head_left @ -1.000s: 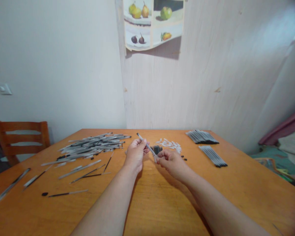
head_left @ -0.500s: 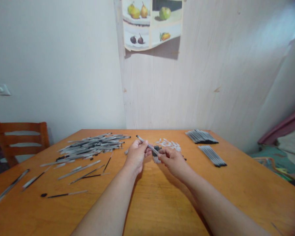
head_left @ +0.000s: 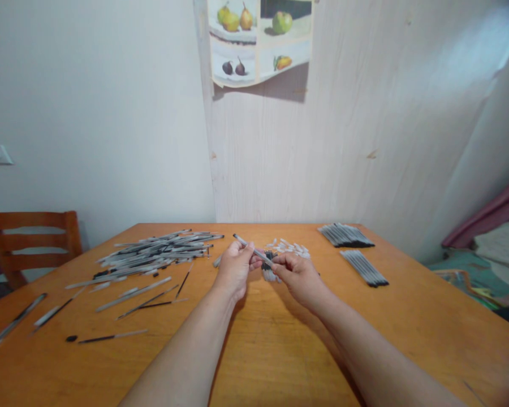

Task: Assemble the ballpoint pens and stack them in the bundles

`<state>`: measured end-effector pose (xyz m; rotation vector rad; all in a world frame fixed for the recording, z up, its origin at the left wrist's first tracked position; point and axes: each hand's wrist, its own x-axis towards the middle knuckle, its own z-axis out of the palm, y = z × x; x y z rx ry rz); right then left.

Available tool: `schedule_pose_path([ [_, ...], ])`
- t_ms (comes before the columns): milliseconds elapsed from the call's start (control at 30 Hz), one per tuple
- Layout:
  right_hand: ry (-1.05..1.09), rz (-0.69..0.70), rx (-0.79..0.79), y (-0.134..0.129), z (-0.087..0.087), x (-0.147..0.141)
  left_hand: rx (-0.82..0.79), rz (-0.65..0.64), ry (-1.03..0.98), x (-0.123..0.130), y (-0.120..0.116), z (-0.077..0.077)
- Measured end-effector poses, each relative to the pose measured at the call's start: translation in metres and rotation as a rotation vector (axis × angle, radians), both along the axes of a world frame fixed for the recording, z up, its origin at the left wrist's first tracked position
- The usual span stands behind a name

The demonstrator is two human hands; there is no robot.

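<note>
A slim pen (head_left: 261, 255) with a clear barrel and a dark far end slants between my two hands above the table. My left hand (head_left: 237, 264) is closed around its middle, the dark end poking out past the thumb. At the near end, the fingertips of my right hand (head_left: 294, 272) pinch it. Just beyond and below the pen lies a small group of dark-and-white pen parts (head_left: 270, 274), partly covered by my fingers. Behind my right hand are scattered small white caps (head_left: 287, 247).
A large pile of pens (head_left: 161, 251) lies at the back left of the wooden table (head_left: 254, 350). Loose refills (head_left: 114, 336) and barrels lie nearer on the left. Two neat rows of pens, a far one (head_left: 345, 234) and a near one (head_left: 365, 268), are at the right. A chair (head_left: 34, 237) stands beyond the left edge.
Both hands keep their grip on the pen and have barely moved. The whole view has shifted slightly, so the table items appear a little further left.
</note>
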<state>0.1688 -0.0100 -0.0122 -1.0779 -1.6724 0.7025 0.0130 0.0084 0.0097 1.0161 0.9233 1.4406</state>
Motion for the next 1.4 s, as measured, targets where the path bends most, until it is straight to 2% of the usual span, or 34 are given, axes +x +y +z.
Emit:
schedule_pose_path([
  [333, -0.035, -0.012, 0.064, 0.003, -0.001, 0.003, 0.018, 0.046, -0.013, 0.007, -0.003, 0.000],
  [733, -0.070, -0.045, 0.092, 0.006, -0.003, 0.004, 0.000, 0.045, -0.062, 0.010, -0.006, 0.002],
  [1167, -0.022, -0.033, 0.061, 0.005, -0.001, 0.001, 0.005, 0.056, -0.061, 0.010, -0.006, 0.002],
  [1400, -0.084, 0.034, -0.018, 0.001, 0.008, 0.005, 0.035, 0.023, -0.043, 0.006, -0.006, 0.003],
])
